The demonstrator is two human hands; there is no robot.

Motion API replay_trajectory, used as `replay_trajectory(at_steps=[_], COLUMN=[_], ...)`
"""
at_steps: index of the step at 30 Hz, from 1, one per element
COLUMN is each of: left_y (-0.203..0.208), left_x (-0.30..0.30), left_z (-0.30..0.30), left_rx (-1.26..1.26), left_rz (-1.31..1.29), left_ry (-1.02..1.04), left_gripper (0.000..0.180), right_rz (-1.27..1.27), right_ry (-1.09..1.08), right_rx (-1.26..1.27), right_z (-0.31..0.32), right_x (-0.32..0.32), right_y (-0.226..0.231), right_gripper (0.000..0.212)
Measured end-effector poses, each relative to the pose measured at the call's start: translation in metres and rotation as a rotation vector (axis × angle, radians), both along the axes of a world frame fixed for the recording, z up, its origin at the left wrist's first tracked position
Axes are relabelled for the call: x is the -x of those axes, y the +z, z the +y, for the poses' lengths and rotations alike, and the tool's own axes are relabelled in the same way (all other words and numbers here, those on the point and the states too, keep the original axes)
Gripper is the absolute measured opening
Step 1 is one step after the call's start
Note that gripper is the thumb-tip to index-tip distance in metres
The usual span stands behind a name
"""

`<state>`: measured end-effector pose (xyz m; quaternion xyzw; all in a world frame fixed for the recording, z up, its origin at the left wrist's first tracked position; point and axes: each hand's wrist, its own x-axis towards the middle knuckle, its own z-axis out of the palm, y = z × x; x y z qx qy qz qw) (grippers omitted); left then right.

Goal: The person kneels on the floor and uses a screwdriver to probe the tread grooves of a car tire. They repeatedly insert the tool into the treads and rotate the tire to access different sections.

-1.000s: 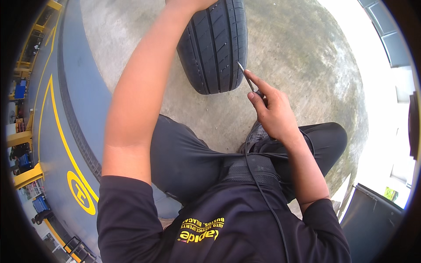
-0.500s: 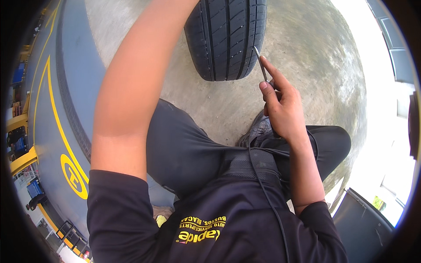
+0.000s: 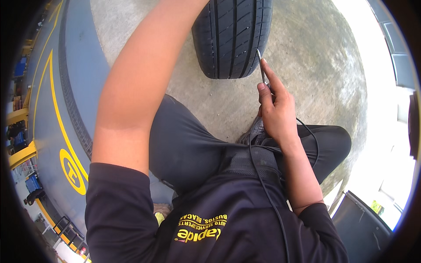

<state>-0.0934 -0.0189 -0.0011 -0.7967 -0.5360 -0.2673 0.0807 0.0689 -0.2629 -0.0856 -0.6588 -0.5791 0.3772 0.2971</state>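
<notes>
A black tyre [image 3: 234, 41] stands at the top of the head view, its grooved tread facing me, with small pale specks in it. In my right hand [image 3: 280, 111] is a slim metal pick [image 3: 263, 74], gripped between thumb and fingers with the index finger laid along its shaft. The pick's tip meets the tread near the tyre's right edge. My left forearm reaches up past the tyre's left side, and the hand itself is cut off by the upper edge.
A thin black cable [image 3: 265, 193] runs across my shirt and lap near my right wrist. Stained concrete floor [image 3: 315, 65] surrounds the tyre. To the left lies a grey-blue floor section [image 3: 83, 48] with yellow lines. A dark panel [image 3: 362, 223] stands at lower right.
The tyre has shifted slightly to the right in view, and my left arm with it. My right hand has moved a little left, the pick's tip staying at the tread's right side.
</notes>
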Motion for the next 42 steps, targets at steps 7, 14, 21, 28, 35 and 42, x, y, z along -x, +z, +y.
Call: replay_trajectory(at_steps=[7,14,21,28,35,42], left_y=[0.011,0.003,0.005,0.007,0.012,0.01], left_x=[-0.006,-0.003,0.002,0.008,0.007,-0.004], left_z=[-0.006,0.001,0.028,0.038,0.028,0.035], left_rx=[0.058,0.021,0.061,0.048,0.069,0.073], left_rz=[0.024,0.026,0.057,0.032,0.015,0.073], left_ry=[0.016,0.06,0.098,0.076,0.013,0.068], left_gripper=[0.075,0.076,0.075,0.075,0.076,0.076], right_rz=[-0.16,-0.074,-0.052,-0.067,-0.093,-0.233], right_ry=[0.126,0.099,0.107,0.101,0.076,0.114], right_rx=[0.304,0.187,0.076,-0.052,-0.034,0.156], right_z=[-0.021,-0.01,0.002,0.006,0.0,0.006], right_x=[-0.028,-0.033,-0.022,-0.018,-0.01,-0.026], right_y=[-0.018,-0.009,-0.011,-0.03,-0.039,0.0], right_gripper=[0.052,0.052,0.052,0.053,0.052,0.05])
